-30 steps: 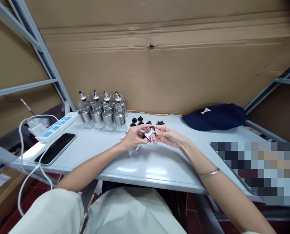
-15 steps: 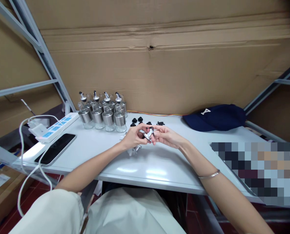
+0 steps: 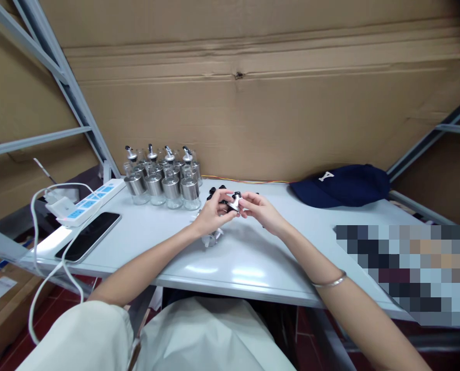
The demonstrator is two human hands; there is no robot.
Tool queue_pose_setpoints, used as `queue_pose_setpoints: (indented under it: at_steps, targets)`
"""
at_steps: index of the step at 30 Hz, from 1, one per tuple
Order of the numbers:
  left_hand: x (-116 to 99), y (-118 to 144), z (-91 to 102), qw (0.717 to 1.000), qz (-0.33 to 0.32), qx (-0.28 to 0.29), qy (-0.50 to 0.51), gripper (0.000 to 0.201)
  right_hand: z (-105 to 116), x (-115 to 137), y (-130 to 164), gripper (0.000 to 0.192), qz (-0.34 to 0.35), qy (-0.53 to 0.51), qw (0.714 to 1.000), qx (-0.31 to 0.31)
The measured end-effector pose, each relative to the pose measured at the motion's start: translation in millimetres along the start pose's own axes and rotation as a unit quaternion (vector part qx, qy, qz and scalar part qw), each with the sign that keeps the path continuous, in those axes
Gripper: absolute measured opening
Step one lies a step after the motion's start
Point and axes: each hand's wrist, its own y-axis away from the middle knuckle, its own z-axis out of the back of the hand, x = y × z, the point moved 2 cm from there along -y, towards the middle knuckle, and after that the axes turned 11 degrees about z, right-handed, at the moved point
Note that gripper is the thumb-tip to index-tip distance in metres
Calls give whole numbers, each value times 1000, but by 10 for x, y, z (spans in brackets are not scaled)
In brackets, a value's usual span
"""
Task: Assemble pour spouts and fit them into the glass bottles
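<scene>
Head view. Left hand (image 3: 210, 215): raised just above the table (image 3: 253, 257) at mid-depth, fingers curled in, thumb and fingertips pinched on a small metal pourer spout (image 3: 234, 202) with a black stopper part at its top. Right hand (image 3: 259, 210): opposite the left, fingertips closed on the same spout from the other side; both hands touching across it, spout held clear of the tabletop between them. Silver bangle (image 3: 329, 281) on the right forearm. Below the left hand, lying on the table: further loose pourer parts (image 3: 210, 238), pale and silvery, detail too small to make out. Behind the hands, near the back edge: scatter of black stoppers (image 3: 216, 191), partly hidden by the fingers. Left of those: cluster of glass dispenser bottles (image 3: 164, 183) with steel sleeves, upright, standing close together in rows, the rear ones fitted with spouts. Far left of table: white power strip (image 3: 88, 198) with blue sockets, white cable (image 3: 44, 247) looping off the front edge; black smartphone (image 3: 88, 234) lying flat, screen up, just beside the strip. Right rear: navy cap (image 3: 342, 185) with a white letter, resting at the table's back edge. Thin red-and-yellow wire (image 3: 249, 181) along the back edge between bottles and cap. Backdrop: brown cardboard sheet (image 3: 253, 103) against grey metal shelving struts (image 3: 63, 77). Foreground: pale trousers (image 3: 199, 335) of the seated person.
</scene>
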Motion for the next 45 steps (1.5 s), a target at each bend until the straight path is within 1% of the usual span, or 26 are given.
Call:
queue_pose_setpoints:
  at_steps: [3, 4, 6, 8, 11, 13, 15, 18, 21, 24, 27, 29, 31, 34, 37, 38, 39, 41, 42, 43, 44, 45]
  targets:
    - [-36, 17, -21, 999, 3, 52, -4, 39, 40, -10, -16, 35, 1, -10, 1000, -27]
    - [-41, 17, -23, 998, 4, 59, -4, 37, 54, -15, -21, 35, 1, -7, 999, -34]
    - [-37, 4, -13, 999, 7, 48, 2, 35, 77, -19, -28, 35, 4, 4, 999, -46]
    - [-22, -21, 10, 1000, 12, 20, 11, 34, 87, -13, -32, 35, 19, 25, 998, -59]
    - [-6, -59, 44, 999, 30, -15, 30, 35, 79, 14, -34, 37, 69, 95, 992, -53]
    - [-6, -74, 53, 997, 50, -18, 57, 37, 75, 38, -30, 35, 118, 158, 979, -53]
    - [-9, -81, 51, 994, 66, -9, 84, 39, 73, 49, -24, 32, 141, 195, 969, -49]
    - [-3, -86, 47, 992, 75, -1, 101, 43, 64, 38, -17, 34, 109, 168, 980, -16]
    - [11, -89, 57, 992, 82, -4, 99, 45, 53, 36, -16, 36, 86, 126, 988, -5]
    - [-2, -86, 88, 996, 67, -19, 54, 41, 35, 32, -17, 38, 70, 90, 993, 4]
    - [-58, -72, 129, 998, 24, -44, -49, 29, 15, 12, -13, 38, 39, 47, 998, 15]
    - [-104, -60, 149, 991, -17, -57, -117, 23, 5, 0, -9, 37, 29, 35, 999, 25]
    - [-135, -50, 158, 983, -49, -63, -163, 22, -2, -5, -7, 36, 31, 29, 999, 28]
    - [-143, -42, 157, 973, -75, -66, -206, 21, -12, -7, -3, 33, 36, 15, 999, 18]
    - [-144, -47, 177, 959, -114, -72, -248, 27, -30, -4, 0, 32, 43, 10, 999, 9]
    - [-150, -54, 206, 951, -135, -93, -261, 30, -34, -2, 0, 32, 48, 13, 999, 5]
    - [-159, -63, 251, 940, -158, -133, -272, 32, -36, 0, -1, 32, 52, 18, 998, 0]
    - [-170, -86, 387, 903, -197, -257, -282, 37, -30, 5, -6, 36, 62, 34, 997, -12]
    - [-166, -99, 468, 880, -206, -323, -280, 39, -22, 7, -9, 38, 67, 43, 997, -18]
    - [-150, -117, 549, 861, -205, -376, -275, 43, -12, 7, -14, 39, 72, 52, 996, -23]
    - [-124, -141, 624, 852, -196, -406, -266, 46, 0, 7, -19, 39, 78, 60, 995, -29]
    - [-90, -170, 689, 854, -182, -417, -253, 48, 14, 6, -23, 38, 84, 66, 994, -35]
